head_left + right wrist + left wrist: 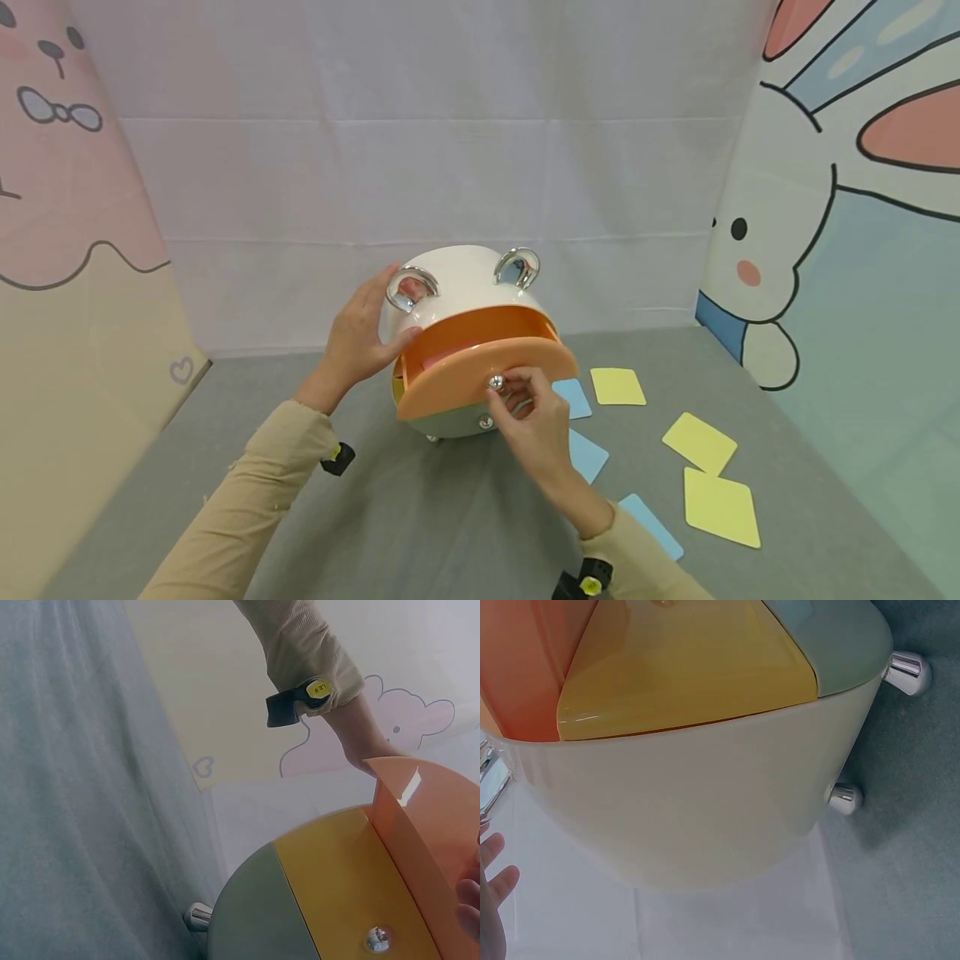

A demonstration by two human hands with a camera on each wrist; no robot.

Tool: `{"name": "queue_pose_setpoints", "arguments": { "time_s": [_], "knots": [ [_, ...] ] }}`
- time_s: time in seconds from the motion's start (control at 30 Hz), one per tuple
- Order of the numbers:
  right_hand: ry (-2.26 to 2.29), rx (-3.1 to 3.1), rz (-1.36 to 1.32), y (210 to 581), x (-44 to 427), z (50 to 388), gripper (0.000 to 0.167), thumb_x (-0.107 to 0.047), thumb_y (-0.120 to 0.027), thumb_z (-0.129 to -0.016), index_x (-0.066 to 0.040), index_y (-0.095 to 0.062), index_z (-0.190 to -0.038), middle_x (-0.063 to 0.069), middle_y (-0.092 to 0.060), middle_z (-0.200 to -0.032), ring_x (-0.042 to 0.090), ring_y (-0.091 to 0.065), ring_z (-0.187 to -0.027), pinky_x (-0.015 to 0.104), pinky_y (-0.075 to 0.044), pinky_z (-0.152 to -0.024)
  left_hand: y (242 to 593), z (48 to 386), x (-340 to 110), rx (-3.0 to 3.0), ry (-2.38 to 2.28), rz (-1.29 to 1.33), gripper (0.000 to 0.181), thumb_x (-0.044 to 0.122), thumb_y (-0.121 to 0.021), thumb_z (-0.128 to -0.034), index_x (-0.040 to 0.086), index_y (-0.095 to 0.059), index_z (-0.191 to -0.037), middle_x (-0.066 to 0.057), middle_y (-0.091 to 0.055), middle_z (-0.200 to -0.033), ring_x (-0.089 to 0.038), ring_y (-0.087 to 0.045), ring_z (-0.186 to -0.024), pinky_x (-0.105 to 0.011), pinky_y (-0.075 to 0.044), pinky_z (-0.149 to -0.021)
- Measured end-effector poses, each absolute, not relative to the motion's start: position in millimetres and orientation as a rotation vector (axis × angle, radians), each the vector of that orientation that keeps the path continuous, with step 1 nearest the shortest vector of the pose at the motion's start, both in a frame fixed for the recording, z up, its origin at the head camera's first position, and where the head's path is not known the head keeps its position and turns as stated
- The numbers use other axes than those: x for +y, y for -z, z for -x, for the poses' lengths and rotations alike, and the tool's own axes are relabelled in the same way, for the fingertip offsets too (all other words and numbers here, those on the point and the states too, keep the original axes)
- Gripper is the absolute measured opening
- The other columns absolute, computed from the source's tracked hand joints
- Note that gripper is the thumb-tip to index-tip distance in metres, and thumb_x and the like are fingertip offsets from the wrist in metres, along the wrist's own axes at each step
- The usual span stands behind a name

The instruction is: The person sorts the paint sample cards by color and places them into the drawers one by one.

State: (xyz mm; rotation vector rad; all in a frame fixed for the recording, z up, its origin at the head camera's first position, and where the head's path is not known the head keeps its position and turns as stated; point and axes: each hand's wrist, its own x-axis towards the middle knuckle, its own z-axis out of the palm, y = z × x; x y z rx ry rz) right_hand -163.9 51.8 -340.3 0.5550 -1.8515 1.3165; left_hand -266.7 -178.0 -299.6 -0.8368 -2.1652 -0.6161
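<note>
A rounded storage box (pixel 453 275) with a white shell and silver ear-like loops stands on the table. Its orange top drawer (pixel 442 379) is pulled partway out, and a sliver of something pink shows inside. My right hand (pixel 536 417) pinches the silver knob (pixel 496 382) on that drawer. Against the box's upper left side rests my left hand (pixel 363 329), its thumb near the drawer opening and its fingers extended by the left ear. Below the orange drawer, the yellow drawer (pixel 345 862) and green drawer (pixel 259 907) are closed.
Yellow cards (pixel 618 387) and blue cards (pixel 587 455) lie scattered on the grey cloth (pixel 360 525) to the right of the box, some partly behind my right arm. A white curtain (pixel 450 167) hangs behind, with printed cartoon panels (pixel 862 333) at both sides.
</note>
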Motion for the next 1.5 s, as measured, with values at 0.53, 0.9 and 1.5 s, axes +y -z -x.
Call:
{"name": "queue_pose_setpoints", "arguments": {
  "time_s": [0.53, 0.9, 1.5],
  "knots": [
    [-1.235, -1.916, -0.588, 354, 52, 203, 0.02, -0.006, -0.069, -0.075, -0.003, -0.055, -0.088, 0.005, -0.062, -0.072, 0.012, -0.056, -0.056, 0.026, -0.047, -0.046, 300, 267, -178, -2.195, 0.592, 0.814, 0.079, 0.041, -0.06, -0.0789, 0.004, -0.027, -0.141, -0.015, -0.041, -0.137, -0.031, -0.042, -0.12, -0.051, -0.04, -0.093],
    [-1.202, -1.934, -0.559, 355, 46, 218, 0.019, -0.008, -0.069, -0.075, -0.003, -0.054, -0.087, 0.004, -0.062, -0.072, 0.012, -0.056, -0.056, 0.019, -0.045, -0.047, 300, 267, -177, -2.186, 0.591, 0.804, 0.085, 0.066, -0.039, -0.0819, 0.005, -0.029, -0.141, -0.014, -0.042, -0.136, -0.031, -0.042, -0.12, -0.052, -0.041, -0.089],
    [-1.16, -1.924, -0.551, 356, 41, 233, 0.018, -0.009, -0.067, -0.077, -0.003, -0.054, -0.087, 0.005, -0.062, -0.072, 0.015, -0.057, -0.055, 0.023, -0.048, -0.048, 299, 267, -177, -2.167, 0.602, 0.826, 0.075, 0.047, -0.05, -0.0826, 0.002, -0.03, -0.14, -0.017, -0.043, -0.134, -0.033, -0.043, -0.118, -0.052, -0.041, -0.09]
  ]
}}
